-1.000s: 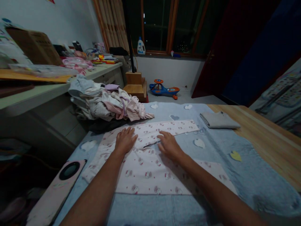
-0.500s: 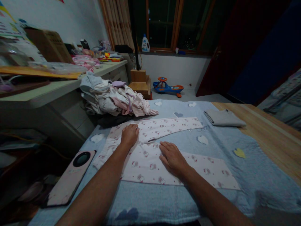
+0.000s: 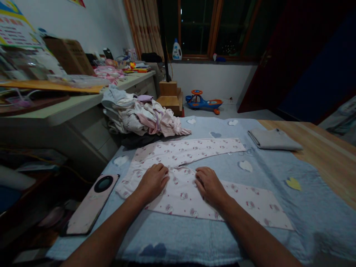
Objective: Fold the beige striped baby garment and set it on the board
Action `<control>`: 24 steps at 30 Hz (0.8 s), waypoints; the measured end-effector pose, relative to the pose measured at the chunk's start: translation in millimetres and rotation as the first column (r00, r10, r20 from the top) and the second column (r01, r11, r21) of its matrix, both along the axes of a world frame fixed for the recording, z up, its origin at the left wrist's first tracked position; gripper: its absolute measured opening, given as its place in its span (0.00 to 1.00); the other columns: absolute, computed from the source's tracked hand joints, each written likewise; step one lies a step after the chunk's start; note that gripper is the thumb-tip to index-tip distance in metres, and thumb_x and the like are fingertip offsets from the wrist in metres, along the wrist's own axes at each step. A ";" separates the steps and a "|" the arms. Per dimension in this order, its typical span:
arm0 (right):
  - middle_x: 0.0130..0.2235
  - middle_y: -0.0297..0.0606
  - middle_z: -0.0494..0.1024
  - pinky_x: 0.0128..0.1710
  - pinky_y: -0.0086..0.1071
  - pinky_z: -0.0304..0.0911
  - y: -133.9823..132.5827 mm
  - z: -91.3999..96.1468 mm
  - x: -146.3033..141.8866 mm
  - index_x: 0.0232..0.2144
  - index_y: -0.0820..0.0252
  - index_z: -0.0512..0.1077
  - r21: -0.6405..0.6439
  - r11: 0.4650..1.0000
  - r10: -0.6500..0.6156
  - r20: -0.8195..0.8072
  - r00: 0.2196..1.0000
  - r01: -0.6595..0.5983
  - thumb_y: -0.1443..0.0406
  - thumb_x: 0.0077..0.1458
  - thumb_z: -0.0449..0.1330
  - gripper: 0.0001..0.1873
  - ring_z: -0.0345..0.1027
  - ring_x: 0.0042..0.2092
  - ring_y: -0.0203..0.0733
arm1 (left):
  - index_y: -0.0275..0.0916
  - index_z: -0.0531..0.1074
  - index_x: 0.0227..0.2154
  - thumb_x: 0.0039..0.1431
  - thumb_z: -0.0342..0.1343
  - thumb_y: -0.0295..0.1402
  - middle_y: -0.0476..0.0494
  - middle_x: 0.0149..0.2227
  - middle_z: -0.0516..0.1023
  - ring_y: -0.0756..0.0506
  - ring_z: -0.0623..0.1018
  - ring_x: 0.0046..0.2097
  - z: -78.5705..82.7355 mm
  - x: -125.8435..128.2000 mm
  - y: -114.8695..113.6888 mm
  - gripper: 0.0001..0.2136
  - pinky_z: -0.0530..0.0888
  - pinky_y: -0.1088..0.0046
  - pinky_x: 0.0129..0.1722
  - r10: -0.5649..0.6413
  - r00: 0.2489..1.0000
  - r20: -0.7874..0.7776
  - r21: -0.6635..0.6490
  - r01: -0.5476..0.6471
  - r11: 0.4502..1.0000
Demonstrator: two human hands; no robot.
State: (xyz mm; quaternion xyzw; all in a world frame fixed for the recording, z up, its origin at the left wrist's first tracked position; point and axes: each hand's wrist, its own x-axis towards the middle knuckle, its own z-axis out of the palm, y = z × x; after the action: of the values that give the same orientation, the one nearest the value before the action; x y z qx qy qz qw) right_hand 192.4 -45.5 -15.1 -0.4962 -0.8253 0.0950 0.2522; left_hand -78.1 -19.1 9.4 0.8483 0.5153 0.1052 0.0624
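We find the left grip and the right grip resting palms down on a pink-and-white printed infant garment at lower centre of the frame. Both grips are open, with the fingers extended and lightly curved; they press on the cloth from above, and neither has hold of a fold. The garment lies on a pale blue blanket with heart appliqués, spread over a wooden desk. Its long axis runs across the frame from left to right: an upper band extends toward the right, a lower panel extends toward the lower right, and a wedge of blanket shows between them. The right grip is the nearer to both parts, while the left grip is nearer the garment's left edge. Above the garment, at centre left, a heap of crumpled clothing sits on the blanket's far edge. A folded grey garment lies at upper right, and a phone in a pale pink case lies at lower left. On the white desk at upper left stand a cardboard box and a clear plastic tray, whose contents are too dim to identify.
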 end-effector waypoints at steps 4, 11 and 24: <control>0.40 0.43 0.75 0.47 0.39 0.60 1.1 2.9 -0.1 0.34 0.60 0.71 -0.007 0.999 -0.046 -0.002 0.999 0.046 0.71 0.59 0.56 0.04 0.64 0.45 0.47 | 0.40 0.73 0.34 0.65 0.50 0.35 0.39 0.39 0.74 0.41 0.73 0.42 2.7 13.3 -0.2 0.09 0.69 0.63 0.43 0.014 1.000 0.013 0.004 -0.014 1.000; 0.40 0.42 0.73 0.45 0.38 0.57 2.2 4.0 -0.7 0.39 0.60 0.71 -0.052 0.995 -0.080 0.060 0.995 0.083 0.69 0.60 0.56 0.06 0.62 0.43 0.46 | 0.42 0.73 0.42 0.63 0.51 0.30 0.40 0.43 0.76 0.41 0.75 0.45 12.7 46.7 16.9 0.08 0.70 0.64 0.45 0.014 0.999 0.032 -0.038 -0.013 0.999; 0.40 0.42 0.74 0.45 0.35 0.57 14.8 21.6 -1.8 0.41 0.61 0.75 -0.241 0.961 -0.098 0.173 0.980 0.138 0.67 0.58 0.58 0.09 0.64 0.44 0.44 | 0.40 0.72 0.34 0.58 0.53 0.26 0.42 0.41 0.75 0.41 0.72 0.46 -14.2 41.5 45.8 0.04 0.70 0.63 0.47 0.049 0.967 0.251 -0.011 -0.048 0.999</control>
State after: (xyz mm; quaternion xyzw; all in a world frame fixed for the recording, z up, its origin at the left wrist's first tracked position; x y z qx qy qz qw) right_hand 190.6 -30.7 6.5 -0.5787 -0.7928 0.1438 0.1258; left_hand -36.6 26.7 -4.7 0.8150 0.5242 0.2121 0.1264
